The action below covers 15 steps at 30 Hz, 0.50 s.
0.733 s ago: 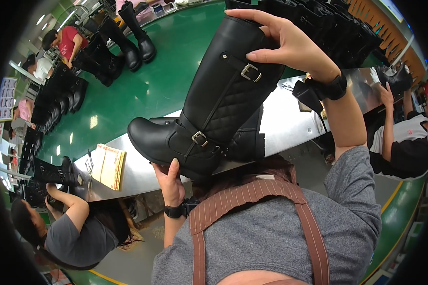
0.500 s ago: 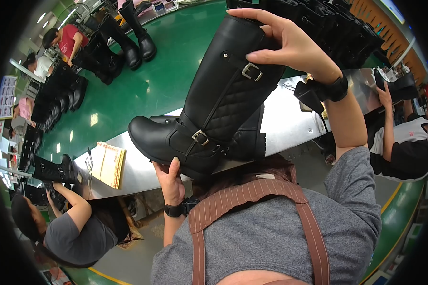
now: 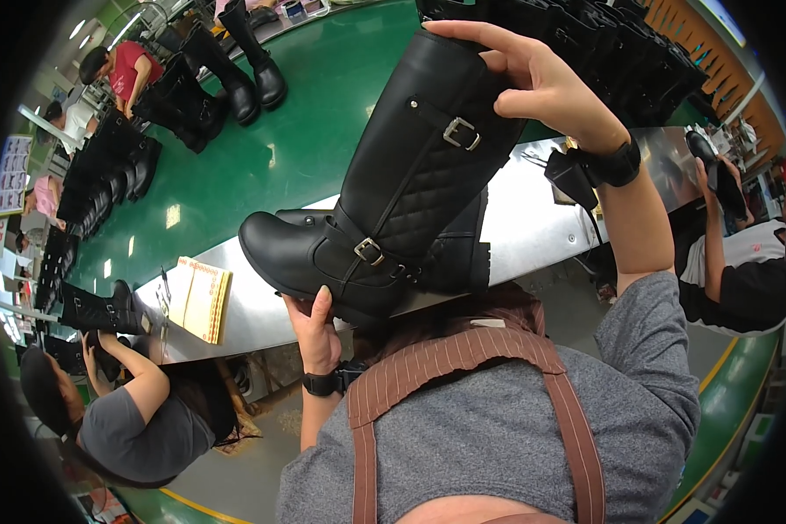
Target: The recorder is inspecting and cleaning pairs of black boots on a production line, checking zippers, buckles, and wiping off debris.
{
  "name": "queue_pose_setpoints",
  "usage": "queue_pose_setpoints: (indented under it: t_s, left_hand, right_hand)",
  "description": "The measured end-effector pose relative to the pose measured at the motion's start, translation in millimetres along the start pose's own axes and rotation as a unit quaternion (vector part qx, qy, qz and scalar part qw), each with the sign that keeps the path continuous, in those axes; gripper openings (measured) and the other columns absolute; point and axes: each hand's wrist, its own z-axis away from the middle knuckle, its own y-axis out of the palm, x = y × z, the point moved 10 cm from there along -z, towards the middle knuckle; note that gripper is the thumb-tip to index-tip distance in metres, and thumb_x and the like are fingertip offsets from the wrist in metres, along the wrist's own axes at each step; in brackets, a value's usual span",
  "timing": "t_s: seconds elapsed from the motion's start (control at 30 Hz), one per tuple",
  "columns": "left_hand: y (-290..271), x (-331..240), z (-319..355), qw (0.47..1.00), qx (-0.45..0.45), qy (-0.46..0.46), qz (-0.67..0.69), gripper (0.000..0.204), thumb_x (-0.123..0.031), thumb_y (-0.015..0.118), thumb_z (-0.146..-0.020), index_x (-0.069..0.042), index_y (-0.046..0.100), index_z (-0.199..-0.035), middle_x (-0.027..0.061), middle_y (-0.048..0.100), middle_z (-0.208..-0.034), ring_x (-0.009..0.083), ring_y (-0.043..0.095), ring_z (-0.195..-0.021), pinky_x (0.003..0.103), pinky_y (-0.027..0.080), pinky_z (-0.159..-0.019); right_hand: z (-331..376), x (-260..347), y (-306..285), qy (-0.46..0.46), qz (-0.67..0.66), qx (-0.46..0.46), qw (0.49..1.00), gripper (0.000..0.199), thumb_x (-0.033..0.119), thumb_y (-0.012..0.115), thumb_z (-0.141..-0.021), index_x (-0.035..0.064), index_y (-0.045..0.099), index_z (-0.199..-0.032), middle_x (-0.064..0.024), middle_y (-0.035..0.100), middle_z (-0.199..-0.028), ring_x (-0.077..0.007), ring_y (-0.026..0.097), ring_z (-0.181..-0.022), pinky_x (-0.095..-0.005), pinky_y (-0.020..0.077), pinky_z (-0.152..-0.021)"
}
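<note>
A tall black boot (image 3: 402,157) is tilted in front of me, toe to the left and shaft leaning up to the right. It has quilted panels and silver buckles at the ankle and upper shaft. My left hand (image 3: 314,336) is closed under its sole, thumb on the near side. At the top of the shaft, my right hand (image 3: 555,87) hooks its fingers over the rim, with the thumb bent against the upper side. Partly hidden behind it, another black boot (image 3: 465,253) lies on the metal worktop (image 3: 533,218).
A yellowish stack of paper or card (image 3: 199,299) lies left on the worktop. Beyond runs a green table (image 3: 310,113) with rows of black boots (image 3: 105,183); more boots (image 3: 594,61) crowd the far right. Co-workers sit close at left (image 3: 140,428) and right (image 3: 734,271).
My right thumb has slid from beside the upper buckle toward the back of the shaft. The boot has barely shifted. Both neighbouring co-workers have moved the footwear in their hands.
</note>
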Motion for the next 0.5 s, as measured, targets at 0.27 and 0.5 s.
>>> queue_pose_setpoints:
  t_s: [0.27, 0.5]
  left_hand:
    - [-4, -1, -12, 0.979, 0.013, -0.055, 0.196, 0.048, -0.032, 0.045, -0.101, -0.013, 0.036, -0.143, 0.0089, 0.043, -0.145, 0.0263, 0.043, -0.131, 0.045, 0.034, -0.11]
    - [-20, -23, -36, 0.927, 0.035, -0.058, 0.368, 0.054, -0.044, 0.052, -0.096, -0.011, 0.044, -0.139, 0.0077, 0.05, -0.139, 0.0246, 0.049, -0.127, 0.043, 0.039, -0.107]
  right_hand:
    - [97, -45, -45, 0.082, 0.024, -0.377, 0.922, 0.038, 0.019, 0.055, -0.095, 0.0004, 0.05, -0.128, -0.0056, 0.062, -0.097, -0.0078, 0.054, -0.074, -0.0212, 0.0436, -0.065]
    - [168, -173, 121, 0.456, -0.016, -0.076, 0.887, 0.082, 0.054, 0.058, -0.089, -0.0024, 0.03, -0.142, -0.0134, 0.063, -0.092, -0.0164, 0.061, -0.079, -0.0285, 0.0483, -0.067]
